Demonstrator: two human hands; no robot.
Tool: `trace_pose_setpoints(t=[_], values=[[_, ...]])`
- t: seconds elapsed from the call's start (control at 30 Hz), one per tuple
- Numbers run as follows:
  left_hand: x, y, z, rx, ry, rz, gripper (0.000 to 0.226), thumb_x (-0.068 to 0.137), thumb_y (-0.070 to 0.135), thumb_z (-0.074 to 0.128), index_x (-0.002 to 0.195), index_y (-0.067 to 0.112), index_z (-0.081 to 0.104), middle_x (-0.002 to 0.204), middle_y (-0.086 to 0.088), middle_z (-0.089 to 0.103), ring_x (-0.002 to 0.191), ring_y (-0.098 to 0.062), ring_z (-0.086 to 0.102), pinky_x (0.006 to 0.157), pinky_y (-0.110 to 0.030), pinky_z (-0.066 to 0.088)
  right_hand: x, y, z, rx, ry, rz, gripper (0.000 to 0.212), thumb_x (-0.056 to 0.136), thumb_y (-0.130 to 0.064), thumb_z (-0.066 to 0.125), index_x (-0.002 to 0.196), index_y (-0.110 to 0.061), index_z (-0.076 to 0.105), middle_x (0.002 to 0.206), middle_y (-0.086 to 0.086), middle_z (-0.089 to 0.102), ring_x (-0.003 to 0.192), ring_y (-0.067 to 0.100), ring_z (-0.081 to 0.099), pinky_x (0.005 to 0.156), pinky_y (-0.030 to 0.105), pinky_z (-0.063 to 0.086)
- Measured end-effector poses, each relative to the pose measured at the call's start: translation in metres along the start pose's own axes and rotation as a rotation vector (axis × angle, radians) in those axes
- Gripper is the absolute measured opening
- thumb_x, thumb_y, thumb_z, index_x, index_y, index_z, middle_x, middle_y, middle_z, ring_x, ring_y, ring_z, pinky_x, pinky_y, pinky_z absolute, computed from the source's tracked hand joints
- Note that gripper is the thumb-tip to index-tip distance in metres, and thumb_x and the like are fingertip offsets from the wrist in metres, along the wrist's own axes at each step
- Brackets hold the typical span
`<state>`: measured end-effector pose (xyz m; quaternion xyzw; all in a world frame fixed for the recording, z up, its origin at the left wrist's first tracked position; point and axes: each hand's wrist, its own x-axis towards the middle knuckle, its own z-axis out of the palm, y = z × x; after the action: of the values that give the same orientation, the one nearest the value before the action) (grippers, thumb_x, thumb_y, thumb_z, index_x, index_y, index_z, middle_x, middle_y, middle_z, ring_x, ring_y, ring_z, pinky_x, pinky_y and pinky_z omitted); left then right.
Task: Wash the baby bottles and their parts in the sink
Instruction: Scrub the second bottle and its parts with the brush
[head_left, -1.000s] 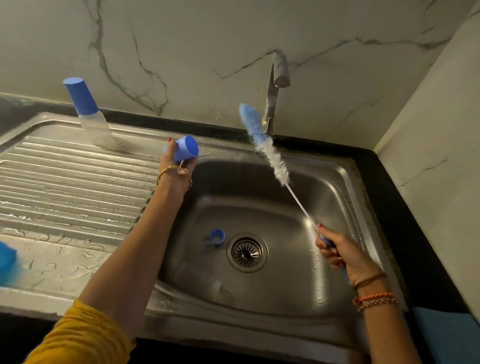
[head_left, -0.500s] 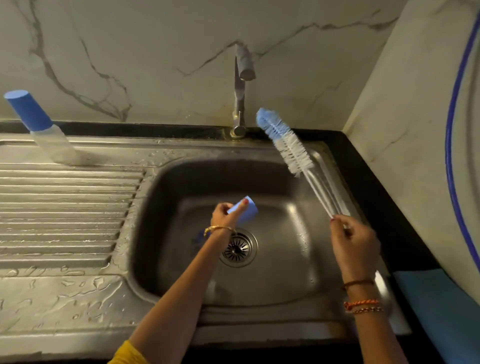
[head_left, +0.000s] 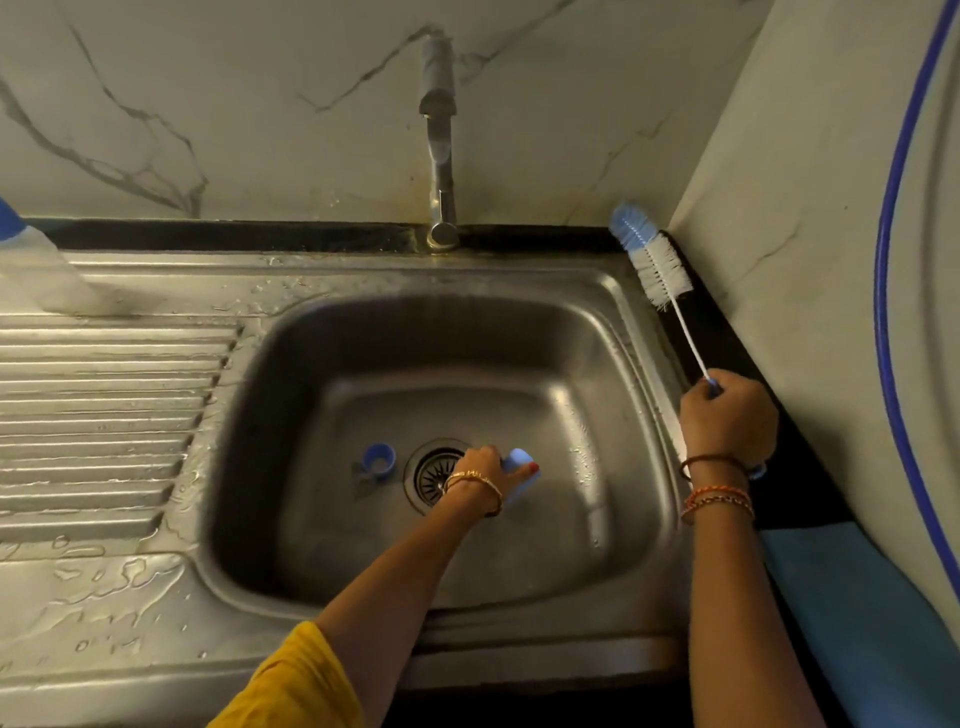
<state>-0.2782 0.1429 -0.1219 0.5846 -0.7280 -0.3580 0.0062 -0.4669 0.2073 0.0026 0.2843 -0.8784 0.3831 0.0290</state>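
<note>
Down at the sink (head_left: 639, 332) bottom, just right of the drain (head_left: 435, 475), the left hand (head_left: 480, 467) holds a blue cap (head_left: 519, 475), fingers curled round it w/ a red-nailed fingertip on top. Cap sits low in the basin; can't tell if it touches the steel. Left of the drain lies a small blue ring (head_left: 379, 460) on the basin floor, apart from the hand.

Over the sink's right rim the right hand (head_left: 727, 415) is closed in a fist round the handle end of a bottle brush (head_left: 657, 270). Brush slants up & toward the far right corner: white bristles, blue tuft at the tip, thin white stem running down into the fist. Head is near the wall corner, above the black desk (head_left: 727, 332) edge.

Far side, centre: tap (head_left: 440, 156) rises from behind the basin, spout pointing over it. No water visible from it.

Far left, on the draining board (head_left: 104, 395): a clear bottle (head_left: 39, 270) w/ blue top, partly cut off by the frame edge. Near part of the board is wet, w/ droplets & puddles.

Bangles on both wrists, yellow sleeve (head_left: 296, 686) on the left arm. Near right: a blue cloth (head_left: 852, 623) on the desk. Marble-look wall behind.
</note>
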Motion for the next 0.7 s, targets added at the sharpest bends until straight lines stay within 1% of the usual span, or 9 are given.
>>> trace_pose_setpoints(t=[0.03, 0.1, 0.13, 0.2, 0.27, 0.33, 0.47, 0.53, 0.7], values=[[0.002, 0.001, 0.006, -0.008, 0.004, 0.000, 0.058, 0.084, 0.055, 0.055, 0.106, 0.001, 0.061, 0.107, -0.015, 0.064, 0.098, -0.028, 0.061, 0.080, -0.031, 0.045, 0.004, 0.003, 0.004, -0.025, 0.020, -0.005, 0.020, 0.084, -0.003, 0.046, 0.088, 0.001, 0.065, 0.096, 0.028, 0.062, 0.072, 0.036, 0.050, 0.052, 0.024, 0.024], [0.006, 0.003, 0.018, -0.002, 0.006, -0.001, 0.056, 0.084, 0.052, 0.058, 0.109, 0.003, 0.059, 0.111, -0.013, 0.062, 0.101, -0.026, 0.059, 0.077, -0.027, 0.041, 0.010, 0.009, 0.010, -0.068, 0.064, -0.018, 0.032, 0.086, -0.005, 0.047, 0.113, -0.007, 0.064, 0.107, 0.025, 0.062, 0.092, 0.041, 0.057, 0.062, 0.033, 0.033], [0.008, 0.003, 0.022, 0.009, 0.001, -0.001, 0.056, 0.084, 0.052, 0.058, 0.111, 0.004, 0.057, 0.113, -0.013, 0.061, 0.102, -0.025, 0.058, 0.076, -0.026, 0.039, 0.012, 0.012, 0.012, -0.086, 0.071, -0.030, 0.034, 0.087, -0.006, 0.047, 0.118, -0.009, 0.062, 0.109, 0.024, 0.062, 0.096, 0.042, 0.057, 0.065, 0.036, 0.036], [0.009, 0.003, 0.028, 0.036, -0.021, -0.013, 0.059, 0.084, 0.054, 0.057, 0.116, 0.004, 0.054, 0.116, -0.013, 0.058, 0.105, -0.025, 0.055, 0.077, -0.025, 0.038, 0.017, 0.018, 0.014, -0.137, 0.063, -0.055, 0.032, 0.087, -0.007, 0.047, 0.114, -0.009, 0.064, 0.104, 0.024, 0.063, 0.095, 0.043, 0.055, 0.069, 0.037, 0.035], [0.010, 0.002, 0.032, 0.071, -0.049, -0.014, 0.063, 0.085, 0.054, 0.054, 0.120, 0.002, 0.051, 0.119, -0.015, 0.056, 0.108, -0.027, 0.054, 0.083, -0.028, 0.040, 0.021, 0.022, 0.016, -0.177, 0.046, -0.062, 0.029, 0.088, -0.007, 0.048, 0.111, -0.008, 0.065, 0.100, 0.023, 0.064, 0.094, 0.041, 0.053, 0.070, 0.034, 0.027], [0.008, 0.001, 0.034, 0.095, -0.062, -0.011, 0.064, 0.086, 0.054, 0.052, 0.122, 0.001, 0.048, 0.122, -0.016, 0.054, 0.109, -0.027, 0.054, 0.085, -0.029, 0.041, 0.021, 0.023, 0.018, -0.191, 0.038, -0.052, 0.028, 0.089, -0.007, 0.048, 0.111, -0.009, 0.065, 0.101, 0.022, 0.064, 0.096, 0.040, 0.052, 0.071, 0.034, 0.024], [0.007, -0.004, 0.037, 0.057, -0.086, 0.006, 0.063, 0.085, 0.052, 0.055, 0.124, 0.003, 0.046, 0.123, -0.015, 0.051, 0.109, -0.026, 0.052, 0.085, -0.029, 0.041, 0.018, 0.022, 0.018, -0.224, 0.035, -0.040, 0.027, 0.089, -0.009, 0.048, 0.111, -0.009, 0.064, 0.105, 0.021, 0.062, 0.102, 0.039, 0.047, 0.079, 0.040, 0.029], [0.006, -0.004, 0.038, 0.057, -0.095, 0.027, 0.062, 0.085, 0.052, 0.055, 0.123, 0.004, 0.046, 0.122, -0.014, 0.051, 0.107, -0.026, 0.051, 0.085, -0.029, 0.040, 0.017, 0.019, 0.017, -0.224, 0.061, -0.043, 0.025, 0.088, -0.013, 0.051, 0.108, -0.008, 0.064, 0.110, 0.021, 0.061, 0.106, 0.039, 0.043, 0.084, 0.042, 0.028], [0.005, -0.005, 0.026, -0.024, -0.035, -0.035, 0.053, 0.092, 0.048, 0.045, 0.118, 0.002, 0.051, 0.118, -0.015, 0.055, 0.106, -0.027, 0.054, 0.084, -0.030, 0.040, 0.010, 0.006, 0.014, -0.136, 0.124, -0.135, 0.031, 0.084, -0.015, 0.051, 0.113, -0.014, 0.064, 0.121, 0.011, 0.059, 0.117, 0.035, 0.038, 0.088, 0.040, 0.025]])
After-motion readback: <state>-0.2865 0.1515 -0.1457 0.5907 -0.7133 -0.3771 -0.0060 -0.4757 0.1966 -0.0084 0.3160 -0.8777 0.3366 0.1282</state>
